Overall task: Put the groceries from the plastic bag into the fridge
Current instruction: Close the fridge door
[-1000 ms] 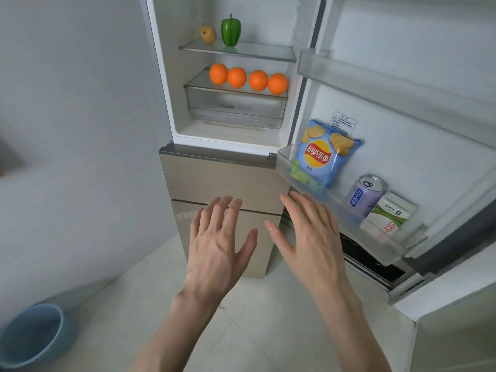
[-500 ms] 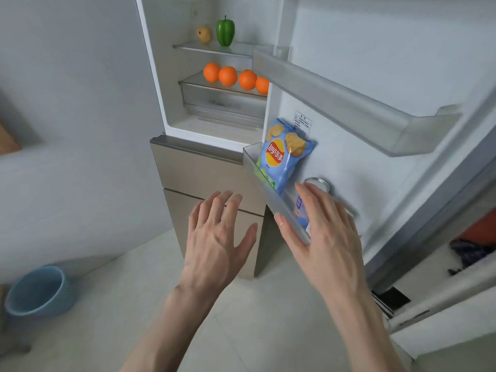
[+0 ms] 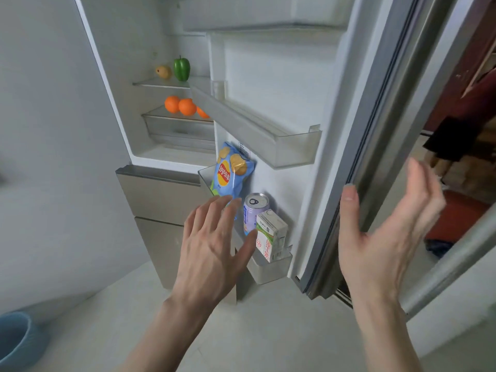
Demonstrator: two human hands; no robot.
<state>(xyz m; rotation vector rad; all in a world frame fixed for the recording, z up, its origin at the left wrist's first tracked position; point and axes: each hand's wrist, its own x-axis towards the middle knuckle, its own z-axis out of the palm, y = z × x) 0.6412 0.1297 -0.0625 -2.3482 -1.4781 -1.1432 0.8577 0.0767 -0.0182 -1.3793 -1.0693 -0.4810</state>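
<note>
Since the earlier frame the white fridge door (image 3: 295, 108) had swung further toward closing, now hiding part of the row of oranges (image 3: 179, 105), and the right hand (image 3: 386, 237) had left the lower door shelf for the door's outer edge at right of centre. That hand was spread open, palm toward the edge, its thumb (image 3: 349, 208) lying against the grey door seal (image 3: 375, 146), gripping nothing. The left hand (image 3: 212, 245) hovered low in the centre, fingers splayed and empty, just in front of the clear lower door bin (image 3: 271, 267). In that bin stood the blue crisp packet (image 3: 232, 170), the purple drinks can (image 3: 253, 210) and the white-and-green carton (image 3: 271, 237). Inside the fridge, upper left of centre, a green bell pepper (image 3: 182, 68) and a small yellowish fruit (image 3: 163, 71) sat on the glass shelf, the oranges below. No plastic bag was in sight. By my reading the groceries were stowed and the door was being shut; the next move called for a steady push on the door edge, left hand drawn clear of the bin
</note>
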